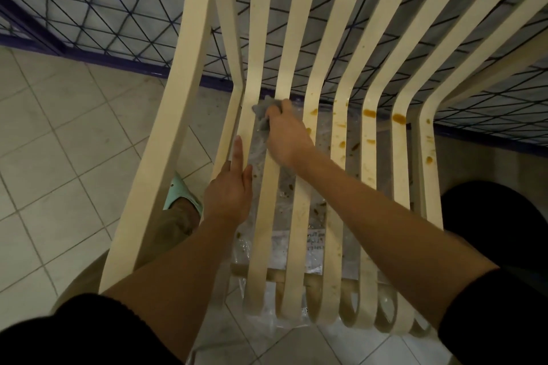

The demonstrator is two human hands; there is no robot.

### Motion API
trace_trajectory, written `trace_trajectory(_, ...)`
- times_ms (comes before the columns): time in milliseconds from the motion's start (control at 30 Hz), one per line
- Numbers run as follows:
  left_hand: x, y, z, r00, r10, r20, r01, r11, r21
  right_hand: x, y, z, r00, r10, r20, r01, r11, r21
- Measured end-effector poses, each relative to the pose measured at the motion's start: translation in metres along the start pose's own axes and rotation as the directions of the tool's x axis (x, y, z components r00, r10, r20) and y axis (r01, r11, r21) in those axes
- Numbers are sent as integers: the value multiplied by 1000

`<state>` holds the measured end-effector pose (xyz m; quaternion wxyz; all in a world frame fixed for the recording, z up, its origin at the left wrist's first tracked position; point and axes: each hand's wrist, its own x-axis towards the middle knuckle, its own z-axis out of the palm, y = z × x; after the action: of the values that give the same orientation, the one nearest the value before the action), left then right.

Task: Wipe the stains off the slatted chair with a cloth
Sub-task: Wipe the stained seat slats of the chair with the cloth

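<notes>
1. we're looking straight down on the cream plastic slatted chair (160, 142), its seat slats running from the near edge up to the bend where the backrest rises at the far side.
2. the right hand (284, 133) is out at that bend, left of centre, fingers curled down and clamped on a crumpled grey cloth (262, 109).
3. the cloth sits pressed onto the second and third slats from the left, right where seat meets back, with part of it poking out past the fingertips on the far-left side.
4. the left hand (228, 192) lies nearer and further left, fingers straight and spread apart, holding nothing, the forefinger stretched along a left-side slat.
5. over on the right, orange-brown stains (398, 118) blob the slats at the bend, with smaller spots and smears scattered down the seat toward the near edge.
6. the slats beside the left hand look a good deal cleaner.
7. under the seat a clear crinkled plastic sheet (281, 246) shows through the gaps, with a pale label whose writing is too small to read.
8. both forearms are bare, ending in black sleeves (74, 332) at the near edge.
9. a mint-green slipper (181, 195) peeks out left of the seat on the pale tiled floor (59, 157).
10. a dark wire mesh panel (89, 9) stands behind the chair; a dark rounded shape (489, 231) sits right, unclear.
</notes>
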<state>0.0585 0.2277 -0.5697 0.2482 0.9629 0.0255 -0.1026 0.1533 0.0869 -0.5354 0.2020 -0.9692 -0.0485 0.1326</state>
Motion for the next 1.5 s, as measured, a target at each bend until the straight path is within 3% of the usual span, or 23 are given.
trace_trajectory(200, 2, -3, 2, 999, 34, -11, -34, 999, -28, -54, -12, 29, 999, -33, -33, 36, 996, 87)
trace_trajectory(333, 5, -3, 3, 998, 5, 59, -6, 1000, 14, -100, -22, 39, 998, -16, -55, 23, 992, 124)
trace_trajectory(567, 2, 1, -4, 999, -15, 46, 17, 999, -33, -179, -50, 44, 995, 18, 102, -36, 983, 178)
trace_trajectory(767, -1, 4, -9, 994, -18, 104, 29, 994, -107, -231, -58, 55, 967, -54, 250, 13, 986, 163)
trace_trajectory(900, -17, 10, -17, 999, 37, 28, -36, 999, -22, -253, -52, 59, 972, -134, 192, 100, 980, 175)
trace_trajectory(967, -37, 15, -16, 993, 114, -5, -114, 993, -18, -261, -51, 53, 981, -134, 141, 91, 958, 272)
trace_trajectory(1033, -59, 20, -11, 985, 170, 11, -170, 985, 15, -272, -48, 42, 994, -110, 18, 96, 925, 368)
trace_trajectory(1167, -74, 15, -8, 984, 156, 83, -162, 985, 64, -284, -34, 10, 988, -98, -118, 137, 911, 388)
trace_trajectory(1267, -77, 15, -10, 975, 172, 138, -188, 976, 113, -284, -18, -2, 983, 8, -184, 66, 918, 391)
trace_trajectory(1333, -80, 18, -11, 976, 146, 162, -174, 970, 171, -283, -11, 0, 984, 51, -170, 14, 932, 361)
trace_trajectory(1500, -89, 21, -7, 979, 158, 127, -191, 928, 320, -284, -14, 30, 996, 86, 36, -93, 951, 294)
